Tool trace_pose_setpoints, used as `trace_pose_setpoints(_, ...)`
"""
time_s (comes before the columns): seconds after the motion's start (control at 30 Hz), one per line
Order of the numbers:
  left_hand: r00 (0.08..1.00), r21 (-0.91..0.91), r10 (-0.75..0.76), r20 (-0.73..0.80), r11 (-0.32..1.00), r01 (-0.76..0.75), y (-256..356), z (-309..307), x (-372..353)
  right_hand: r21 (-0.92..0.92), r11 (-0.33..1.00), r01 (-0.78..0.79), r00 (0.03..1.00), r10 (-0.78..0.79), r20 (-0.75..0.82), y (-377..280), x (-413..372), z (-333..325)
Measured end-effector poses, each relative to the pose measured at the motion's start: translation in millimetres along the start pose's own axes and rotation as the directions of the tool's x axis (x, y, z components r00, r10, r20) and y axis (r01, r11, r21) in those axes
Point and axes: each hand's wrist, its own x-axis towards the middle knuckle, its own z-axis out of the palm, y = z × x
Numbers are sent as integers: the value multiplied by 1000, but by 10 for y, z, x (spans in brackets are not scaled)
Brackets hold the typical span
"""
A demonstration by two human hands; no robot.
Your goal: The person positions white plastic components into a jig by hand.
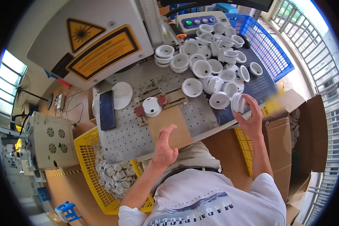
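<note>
By the right hand (pixel 253 122), a white flanged cup (pixel 236 103) is pinched between thumb and fingers at the near edge of a heap of similar cups (pixel 202 69), while the left hand (pixel 165 152) is held empty and half open near a brown board (pixel 177 128). Beyond the board, a white round part (pixel 151 104) is set between reddish blocks (pixel 162 100) on a perforated metal table (pixel 126 139).

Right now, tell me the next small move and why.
I'd probably raise the white cup with the right hand, clear of the pile of white parts: that hand seems to pinch it, and the pile crowds it on one side.
</note>
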Motion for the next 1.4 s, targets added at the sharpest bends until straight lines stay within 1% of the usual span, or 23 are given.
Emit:
trace_pose_setpoints(0.03,1000,29,-26,-16,999,26,-81,-143,5,47,999,21,999,-23,28,-137,-21,72)
trace_pose_setpoints(0.07,988,144,29,-155,990,-6,-218,-280,79,70,997,23,999,-26,45,-286,-35,174)
trace_pose_setpoints(0.1,955,256,105,-279,966,-31,-340,-387,185,117,988,99,987,-112,119,-483,-37,303)
trace_pose_setpoints(0.13,949,382,160,-272,923,-47,-427,-465,322,162,971,174,962,-203,183,-656,-27,429)
trace_pose_setpoints(0.17,942,498,215,-257,865,-61,-504,-520,458,166,969,181,959,-211,187,-771,-40,591)
trace_pose_setpoints(0.2,940,498,213,-266,866,-55,-573,-525,572,74,977,199,938,-212,273,-854,-72,776)
trace_pose_setpoints(0.23,970,624,194,-146,779,-62,-636,-494,675,-18,974,224,912,-203,357,-918,-94,883)
trace_pose_setpoints(0.27,988,731,153,-26,676,-86,-685,-456,749,-21,973,228,909,-205,364,-987,-96,902)
trace_pose_setpoints(0.3,988,728,152,-32,681,-81,-739,-410,819,-83,971,226,879,-166,448,-1052,-77,907)
trace_pose_setpoints(0.33,992,754,118,42,648,-109,-775,-349,880,-147,962,229,841,-119,527,-1087,-55,901)
trace_pose_setpoints(0.37,990,773,81,115,618,-140,-799,-294,884,-157,960,233,837,-115,536,-1079,-31,882)
trace_pose_setpoints(0.43,986,752,76,151,638,-164,-741,-259,859,5,954,301,747,-239,621,-1023,62,832)
trace_pose_setpoints(0.5,980,737,71,184,651,-185,-662,-219,785,53,951,304,718,-265,643,-976,117,869)
trace_pose_setpoints(0.57,950,711,69,304,647,-275,-554,-156,562,116,948,297,685,-296,666,-1008,121,901)
trace_pose_setpoints(0.63,966,697,116,232,673,-248,-460,-228,261,47,957,288,681,-239,693,-1093,137,928)
trace_pose_setpoints(0.67,972,679,166,168,695,-236,-452,-281,123,51,955,291,677,-243,695,-1122,146,987)
trace_pose_setpoints(0.7,973,681,162,167,695,-232,-492,-362,-14,67,954,293,685,-259,680,-1162,146,1063)
trace_pose_setpoints(0.77,995,667,71,-73,745,-4,-597,-557,-291,90,951,294,683,-276,676,-1232,135,1224)
trace_pose_setpoints(0.8,995,668,64,-81,744,7,-608,-643,-363,117,948,297,686,-297,665,-1260,154,1324)
trace_pose_setpoints(0.87,976,656,50,-210,747,103,-595,-794,-468,154,938,311,675,-332,658,-1311,198,1500)
trace_pose_setpoints(0.93,971,646,39,-236,752,127,-655,-806,-505,151,933,327,712,-349,610,-1350,246,1636)
trace_pose_setpoints(1.07,967,653,35,-252,744,143,-546,-827,-454,121,911,395,724,-390,568,-1381,293,1820)
trace_pose_setpoints(1.4,965,633,13,-261,757,161,-589,-814,-463,4,927,375,775,-316,548,-1456,351,1931)
